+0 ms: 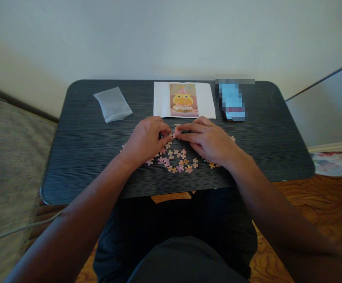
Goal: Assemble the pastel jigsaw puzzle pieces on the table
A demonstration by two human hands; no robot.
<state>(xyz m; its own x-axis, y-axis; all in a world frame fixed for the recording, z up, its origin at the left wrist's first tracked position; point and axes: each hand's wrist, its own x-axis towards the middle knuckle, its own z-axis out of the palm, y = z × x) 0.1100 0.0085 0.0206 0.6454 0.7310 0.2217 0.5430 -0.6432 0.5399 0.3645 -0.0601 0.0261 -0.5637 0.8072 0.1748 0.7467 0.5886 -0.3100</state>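
Note:
My left hand [149, 137] rests over the table with thumb and index finger closed at the edge of a puzzle piece [171, 135]. Opposite it, my right hand [212, 139] has its thumb and fingertips closed on a small pinkish puzzle piece [177, 127]. The two sets of fingertips are close together, and they partly cover the pieces between them. Loose puzzle pieces [183, 153] in pink, orange and yellow lie scattered below and between my hands. Some more are partly hidden under both hands.
Behind my hands lies a white sheet with a printed picture [184, 100] of a yellow character in a party hat. A clear plastic bag [114, 105] is at the back left. A phone [232, 102], blurred, lies at the back right of the dark table [79, 157].

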